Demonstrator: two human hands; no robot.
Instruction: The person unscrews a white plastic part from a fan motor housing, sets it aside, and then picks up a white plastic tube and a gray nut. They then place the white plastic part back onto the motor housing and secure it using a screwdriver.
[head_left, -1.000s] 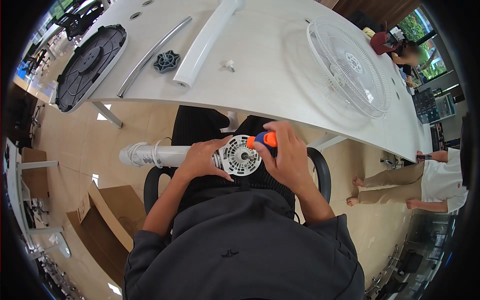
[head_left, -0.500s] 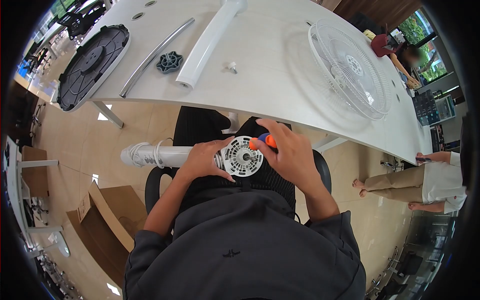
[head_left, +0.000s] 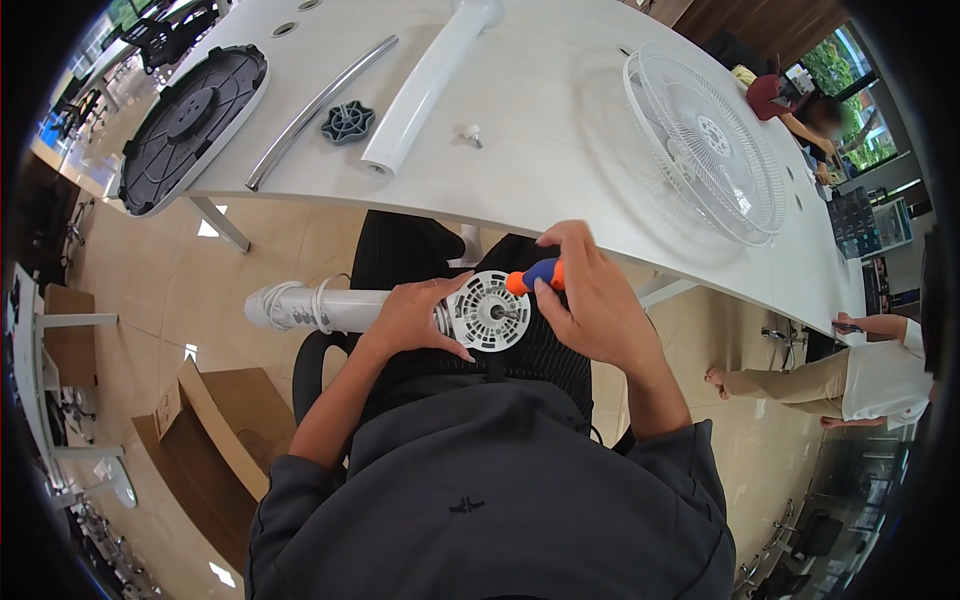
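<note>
Across my lap lies a white fan body (head_left: 350, 311) with a cord wound round its far left part. Its round slotted motor plate (head_left: 492, 312) faces up, with a shaft at the centre. My left hand (head_left: 415, 318) grips the body beside the plate, thumb and fingers on either side. In my right hand (head_left: 590, 300) is an orange and blue screwdriver (head_left: 540, 275), held over the upper right edge of the plate. The tool's tip is too small to make out.
On the white table (head_left: 540, 130) are a black-backed base (head_left: 190, 120), a chrome tube (head_left: 320, 112), a dark knob (head_left: 348, 122), a white pole (head_left: 430, 85), a small white part (head_left: 471, 134) and fan grilles (head_left: 710, 140). Cardboard (head_left: 215, 430) stands lower left; people are at right.
My right hand has moved slightly right with the screwdriver, and more of the blue handle shows. My left hand keeps its grip. The person at right has shifted a little.
</note>
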